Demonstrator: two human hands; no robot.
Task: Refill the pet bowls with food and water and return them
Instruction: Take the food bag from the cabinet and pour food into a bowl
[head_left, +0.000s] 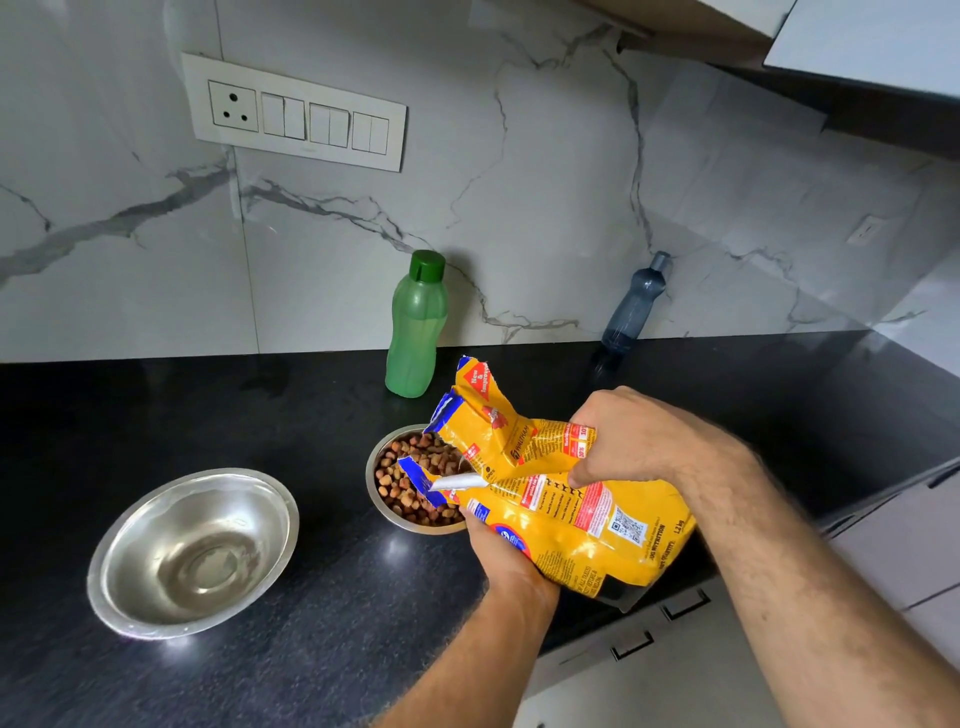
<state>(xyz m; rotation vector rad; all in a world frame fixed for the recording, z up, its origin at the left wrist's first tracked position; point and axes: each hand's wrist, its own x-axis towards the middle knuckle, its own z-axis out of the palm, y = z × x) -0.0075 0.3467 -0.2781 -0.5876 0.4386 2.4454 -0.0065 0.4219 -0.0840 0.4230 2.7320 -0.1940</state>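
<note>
Head view: "New & Improved" and "WALTHAM" legible on crinkled yellow food bag (566, 499), tipped at centre over steel bowl (410, 480) of brown kibble (410, 483). Right hand (631, 436) fingers clenched on bag top; left hand (498, 540) fingers wrapped beneath. Empty shiny bowl (192, 553) at 8 o'clock on speckled black desk (311, 649). Green bottle (417, 325) at 12 o'clock.

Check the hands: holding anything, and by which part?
Both hold the yellow pet food bag, tipped over the kibble bowl. Right hand grips its upper side near the torn mouth; left hand supports it from below.
</note>
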